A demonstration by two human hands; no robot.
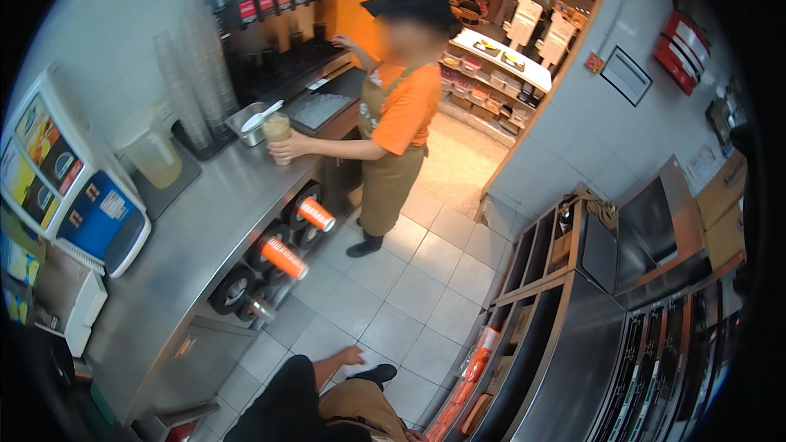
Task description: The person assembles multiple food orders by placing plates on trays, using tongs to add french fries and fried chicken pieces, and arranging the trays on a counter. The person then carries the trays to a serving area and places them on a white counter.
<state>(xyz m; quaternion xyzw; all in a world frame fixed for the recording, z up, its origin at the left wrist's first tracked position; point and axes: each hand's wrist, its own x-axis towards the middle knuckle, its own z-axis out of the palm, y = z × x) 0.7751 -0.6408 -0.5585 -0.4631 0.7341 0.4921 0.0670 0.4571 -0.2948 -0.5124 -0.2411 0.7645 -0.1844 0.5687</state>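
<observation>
My left hand [350, 355] hangs at my side over the tiled floor [409, 286]. Its fingers are loose and it holds nothing. A black sleeve covers that arm, and my brown apron [360, 409] and a black shoe [377, 374] show below it. Only a sliver of my right hand [412, 435] shows at the bottom edge, too little to read. Ahead, a co-worker [397, 106] in an orange shirt, brown apron and black cap stands at the steel counter [205, 221]. One of the co-worker's hands holds a cup of brown drink [278, 135]; the other reaches to the drink dispenser [278, 33].
Orange cup stacks [284, 258] poke out of holders in the counter front. On the counter stand a pale pitcher [151, 147], tall stacks of clear cups [192, 82], a metal tub with a scoop [250, 123] and an ice bin [315, 110]. Steel shelving [565, 319] lines the right; a doorway [491, 74] opens behind.
</observation>
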